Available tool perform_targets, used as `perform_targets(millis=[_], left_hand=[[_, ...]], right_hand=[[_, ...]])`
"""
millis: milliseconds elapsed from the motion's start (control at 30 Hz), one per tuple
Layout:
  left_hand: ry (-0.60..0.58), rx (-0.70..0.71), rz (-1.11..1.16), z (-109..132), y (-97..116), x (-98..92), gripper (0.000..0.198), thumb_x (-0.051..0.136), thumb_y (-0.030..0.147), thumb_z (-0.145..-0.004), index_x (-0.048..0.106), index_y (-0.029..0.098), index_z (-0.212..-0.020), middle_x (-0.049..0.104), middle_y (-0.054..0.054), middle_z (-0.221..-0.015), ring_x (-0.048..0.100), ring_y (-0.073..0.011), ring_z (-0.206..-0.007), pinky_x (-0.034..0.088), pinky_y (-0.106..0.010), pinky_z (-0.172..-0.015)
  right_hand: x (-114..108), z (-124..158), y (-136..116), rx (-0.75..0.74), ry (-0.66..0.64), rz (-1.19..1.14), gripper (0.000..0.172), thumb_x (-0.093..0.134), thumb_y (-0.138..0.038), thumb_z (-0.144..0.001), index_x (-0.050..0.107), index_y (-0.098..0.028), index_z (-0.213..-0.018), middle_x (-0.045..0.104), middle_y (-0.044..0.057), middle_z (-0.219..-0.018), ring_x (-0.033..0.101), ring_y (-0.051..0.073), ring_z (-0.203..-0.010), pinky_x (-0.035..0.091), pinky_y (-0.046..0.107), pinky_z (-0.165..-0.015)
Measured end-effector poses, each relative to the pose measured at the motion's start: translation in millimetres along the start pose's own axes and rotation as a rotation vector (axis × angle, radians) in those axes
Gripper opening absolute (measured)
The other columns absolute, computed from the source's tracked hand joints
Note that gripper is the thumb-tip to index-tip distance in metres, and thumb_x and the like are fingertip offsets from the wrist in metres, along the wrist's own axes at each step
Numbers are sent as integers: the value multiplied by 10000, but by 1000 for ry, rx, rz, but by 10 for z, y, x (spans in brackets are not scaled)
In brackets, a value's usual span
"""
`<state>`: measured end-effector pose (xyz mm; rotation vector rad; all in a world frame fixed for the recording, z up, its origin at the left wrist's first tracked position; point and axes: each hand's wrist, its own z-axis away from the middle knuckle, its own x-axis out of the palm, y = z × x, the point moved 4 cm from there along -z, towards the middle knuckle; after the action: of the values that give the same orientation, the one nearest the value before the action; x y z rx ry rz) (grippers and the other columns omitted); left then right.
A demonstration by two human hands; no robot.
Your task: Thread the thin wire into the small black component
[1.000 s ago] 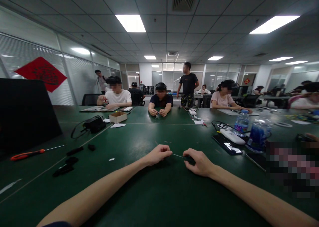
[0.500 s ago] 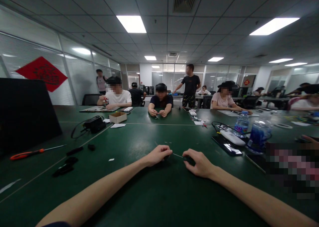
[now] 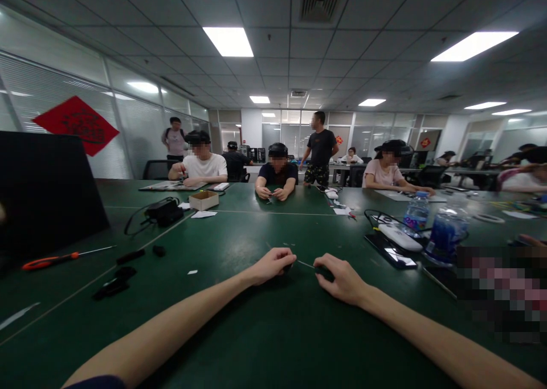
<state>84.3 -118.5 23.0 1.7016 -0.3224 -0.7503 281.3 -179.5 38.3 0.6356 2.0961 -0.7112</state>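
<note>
Over the green table (image 3: 239,343), my right hand (image 3: 342,276) is closed around the dark handle of a slim screwdriver (image 3: 306,264). Its thin metal shaft points left and reaches toward the fingertips of my left hand (image 3: 276,265). Those fingers are pinched on a small dark piece (image 3: 288,268), mostly covered by the hand, so its kind does not show. Whether the shaft's tip touches that piece I cannot tell. Both hands rest low, close to the tabletop, a short gap apart.
At left lie an orange-handled screwdriver (image 3: 51,261), dark pieces (image 3: 114,283) and a black monitor (image 3: 47,189). Farther off are a black adapter (image 3: 164,212) and a small cardboard box (image 3: 204,200). Phones (image 3: 390,251) and water bottles (image 3: 447,235) stand at right. Several people sit around the table.
My hands keep nearly the same pose and hold. The view has shifted slightly. In the background, the standing person in dark clothes has drawn an arm in from the far desk.
</note>
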Motion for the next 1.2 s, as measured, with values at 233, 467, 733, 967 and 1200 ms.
perform_targets(millis=[233,467,733,967,1200], left_hand=[[25,-5,-13,-11,-13,10,402,492,551,-787,520,150,-790,430,27,-666,369,-73,-551,300,-195,-507],[28,-23,-31,-11,-27,1,408,490,560,-782,520,154,-799,437,24,-682,382,-77,-567,307,-193,-515],[25,-8,-39,8,11,9,413,482,558,-790,521,147,-799,428,24,-674,384,-79,-571,307,-193,-512],[23,6,-27,-8,-28,10,410,477,559,-792,510,151,-784,421,29,-668,374,-75,-561,296,-194,-508],[14,29,-40,-8,-13,10,412,458,554,-809,511,147,-782,441,18,-705,373,-75,-573,299,-196,-509]], right_hand=[[12,-2,12,1,13,7,207,545,-178,-810,542,-202,-1016,572,26,-924,542,128,-731,447,249,-672],[15,-2,18,-1,2,7,217,542,-179,-813,536,-201,-1028,568,31,-935,537,130,-733,449,251,-677],[1,-5,-8,1,-12,-2,208,533,-179,-822,534,-198,-1029,567,30,-941,537,124,-724,454,244,-659],[6,-1,1,-1,-4,11,207,536,-191,-821,538,-195,-1027,569,34,-936,535,126,-715,451,247,-648],[1,-9,-12,-2,2,27,213,548,-196,-812,546,-191,-1025,575,36,-912,536,128,-712,448,246,-644]])
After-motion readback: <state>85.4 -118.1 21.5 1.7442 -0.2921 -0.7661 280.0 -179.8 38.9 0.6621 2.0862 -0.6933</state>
